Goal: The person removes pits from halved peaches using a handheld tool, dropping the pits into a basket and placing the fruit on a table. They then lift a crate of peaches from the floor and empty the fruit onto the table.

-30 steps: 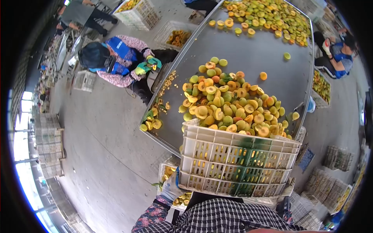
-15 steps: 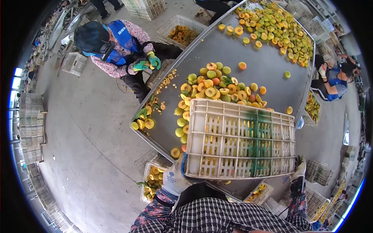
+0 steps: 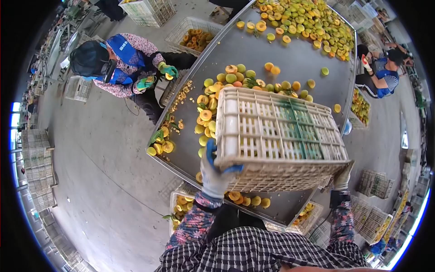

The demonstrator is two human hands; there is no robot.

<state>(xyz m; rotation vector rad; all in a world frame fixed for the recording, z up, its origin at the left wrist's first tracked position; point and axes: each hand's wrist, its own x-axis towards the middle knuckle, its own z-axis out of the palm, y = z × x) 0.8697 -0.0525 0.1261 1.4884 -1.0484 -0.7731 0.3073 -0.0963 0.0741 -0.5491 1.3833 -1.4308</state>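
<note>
A white plastic crate [image 3: 283, 174] with a green streak is tipped bottom-up over the grey metal table [image 3: 253, 52], its slatted base towards me. My left hand [image 3: 215, 171], in a white and blue glove, is closed on the crate's left near corner. At the right near corner my right hand [image 3: 343, 177], also gloved, grips it; its fingers are partly hidden. Yellow-green peaches [image 3: 206, 115], whole and halved, lie around the crate and show through its slats. More peach halves [image 3: 247, 201] lie on the table below its near side.
A bigger heap of fruit [image 3: 308, 25] covers the table's far end. To the left, a seated co-worker [image 3: 122, 63] in green gloves handles fruit; another person [image 3: 385, 75] sits at right. Filled crates stand by the near left edge [image 3: 181, 206] and near right edge [image 3: 308, 215].
The crate has tilted further, so its near side wall now shows. Both my hands have risen with it, uncovering peach halves below. The left co-worker's hands have moved apart.
</note>
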